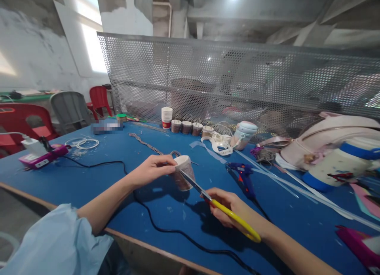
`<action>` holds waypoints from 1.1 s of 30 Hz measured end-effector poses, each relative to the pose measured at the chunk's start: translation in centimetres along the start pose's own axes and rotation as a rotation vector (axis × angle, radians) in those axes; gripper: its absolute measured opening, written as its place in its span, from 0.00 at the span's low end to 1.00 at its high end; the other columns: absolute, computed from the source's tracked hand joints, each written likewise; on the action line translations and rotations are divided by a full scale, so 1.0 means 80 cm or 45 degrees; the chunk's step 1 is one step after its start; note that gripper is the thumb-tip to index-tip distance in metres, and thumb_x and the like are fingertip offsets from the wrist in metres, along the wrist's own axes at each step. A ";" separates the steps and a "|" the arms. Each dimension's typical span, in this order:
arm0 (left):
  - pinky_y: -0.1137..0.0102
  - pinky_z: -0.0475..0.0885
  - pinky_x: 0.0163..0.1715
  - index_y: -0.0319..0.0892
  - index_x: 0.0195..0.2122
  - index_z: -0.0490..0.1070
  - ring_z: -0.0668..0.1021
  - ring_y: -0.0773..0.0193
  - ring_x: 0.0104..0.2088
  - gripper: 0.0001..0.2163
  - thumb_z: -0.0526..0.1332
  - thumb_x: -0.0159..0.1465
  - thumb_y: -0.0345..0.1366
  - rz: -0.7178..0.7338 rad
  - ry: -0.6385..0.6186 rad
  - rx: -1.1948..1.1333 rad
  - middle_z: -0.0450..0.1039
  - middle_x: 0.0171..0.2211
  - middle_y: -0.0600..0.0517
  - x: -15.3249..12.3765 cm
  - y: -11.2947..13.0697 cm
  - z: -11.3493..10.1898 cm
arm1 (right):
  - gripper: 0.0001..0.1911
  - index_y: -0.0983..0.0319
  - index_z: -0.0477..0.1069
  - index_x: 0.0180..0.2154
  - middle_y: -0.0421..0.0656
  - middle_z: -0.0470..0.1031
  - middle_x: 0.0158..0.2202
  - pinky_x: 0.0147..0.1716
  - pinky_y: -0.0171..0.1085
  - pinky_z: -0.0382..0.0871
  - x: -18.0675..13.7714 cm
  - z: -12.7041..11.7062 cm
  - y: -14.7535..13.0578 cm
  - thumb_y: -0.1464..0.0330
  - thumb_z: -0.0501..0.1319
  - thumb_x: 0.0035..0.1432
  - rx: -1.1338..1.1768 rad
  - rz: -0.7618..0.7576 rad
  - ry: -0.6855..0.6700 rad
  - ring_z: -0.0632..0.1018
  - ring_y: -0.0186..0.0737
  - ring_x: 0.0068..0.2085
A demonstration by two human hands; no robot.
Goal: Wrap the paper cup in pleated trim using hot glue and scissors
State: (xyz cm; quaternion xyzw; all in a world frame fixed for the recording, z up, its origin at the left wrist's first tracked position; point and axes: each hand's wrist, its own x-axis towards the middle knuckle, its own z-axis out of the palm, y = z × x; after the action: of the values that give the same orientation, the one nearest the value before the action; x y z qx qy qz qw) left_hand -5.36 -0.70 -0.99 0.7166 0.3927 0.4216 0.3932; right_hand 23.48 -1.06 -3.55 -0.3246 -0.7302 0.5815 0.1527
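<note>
My left hand pinches the rim of a paper cup, tilted above the blue table. Brown cord appears to wrap the cup's side, and its white rim shows at the top. My right hand grips scissors with a yellow handle. Their metal blades point up and left, with the tips at the cup's side near my left fingers. A bundle of brown cord lies on the table behind the cup. Whether the blades touch a strand of cord I cannot make out.
A blue glue gun lies right of the cup, its black cable running forward. Stacked paper cups and several wrapped cups line the back by a perforated metal screen. A purple power strip sits left; a bottle lies right.
</note>
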 end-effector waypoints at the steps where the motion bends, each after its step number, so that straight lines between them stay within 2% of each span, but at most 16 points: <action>1: 0.71 0.64 0.35 0.37 0.33 0.75 0.69 0.65 0.33 0.11 0.59 0.61 0.41 0.012 -0.002 0.009 0.71 0.31 0.50 0.000 0.000 0.000 | 0.24 0.61 0.64 0.45 0.34 0.57 0.27 0.18 0.29 0.52 0.001 0.001 -0.002 0.51 0.61 0.57 -0.001 -0.007 -0.001 0.57 0.25 0.22; 5: 0.68 0.65 0.41 0.37 0.30 0.75 0.70 0.63 0.35 0.13 0.57 0.63 0.41 0.059 -0.017 0.016 0.71 0.30 0.49 0.002 0.000 -0.003 | 0.24 0.61 0.63 0.46 0.33 0.56 0.27 0.18 0.29 0.52 0.002 0.001 -0.002 0.51 0.61 0.57 0.077 0.006 -0.022 0.56 0.24 0.21; 8: 0.67 0.66 0.44 0.37 0.32 0.76 0.71 0.63 0.35 0.11 0.56 0.61 0.37 0.018 -0.016 -0.001 0.73 0.32 0.49 0.002 0.000 -0.004 | 0.24 0.61 0.62 0.45 0.34 0.58 0.28 0.18 0.28 0.52 0.002 -0.003 -0.001 0.51 0.62 0.56 0.096 0.031 -0.034 0.57 0.23 0.21; 13: 0.70 0.67 0.36 0.38 0.33 0.77 0.71 0.65 0.32 0.10 0.56 0.59 0.34 -0.078 -0.044 -0.023 0.74 0.33 0.50 0.001 0.004 -0.005 | 0.25 0.61 0.63 0.45 0.35 0.59 0.28 0.17 0.28 0.51 -0.002 -0.012 -0.003 0.50 0.62 0.56 0.102 0.066 -0.061 0.57 0.23 0.20; 18: 0.72 0.65 0.32 0.37 0.33 0.76 0.69 0.68 0.30 0.09 0.58 0.59 0.35 -0.081 -0.106 -0.085 0.73 0.32 0.51 0.001 0.005 -0.006 | 0.26 0.62 0.63 0.44 0.33 0.57 0.27 0.17 0.28 0.50 -0.002 -0.020 -0.007 0.49 0.63 0.54 0.150 0.077 -0.133 0.55 0.22 0.20; 23: 0.73 0.65 0.31 0.36 0.33 0.76 0.69 0.70 0.29 0.08 0.59 0.59 0.34 -0.076 -0.165 -0.128 0.73 0.32 0.51 0.001 0.002 -0.006 | 0.29 0.63 0.64 0.44 0.34 0.58 0.28 0.16 0.28 0.49 0.002 -0.024 -0.010 0.47 0.64 0.51 0.165 0.083 -0.195 0.56 0.22 0.19; 33: 0.74 0.64 0.31 0.36 0.32 0.77 0.69 0.69 0.29 0.08 0.59 0.60 0.33 -0.008 -0.263 -0.060 0.71 0.29 0.51 0.000 0.006 -0.007 | 0.28 0.63 0.65 0.44 0.35 0.59 0.27 0.16 0.27 0.51 0.002 -0.027 -0.012 0.48 0.63 0.53 0.098 0.123 -0.255 0.57 0.23 0.20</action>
State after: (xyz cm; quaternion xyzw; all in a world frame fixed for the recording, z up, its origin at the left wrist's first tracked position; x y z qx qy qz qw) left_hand -5.78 -0.76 -0.40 0.7456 0.3422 0.3533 0.4496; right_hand 24.35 0.53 -2.06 -0.2937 -0.7025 0.6452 0.0633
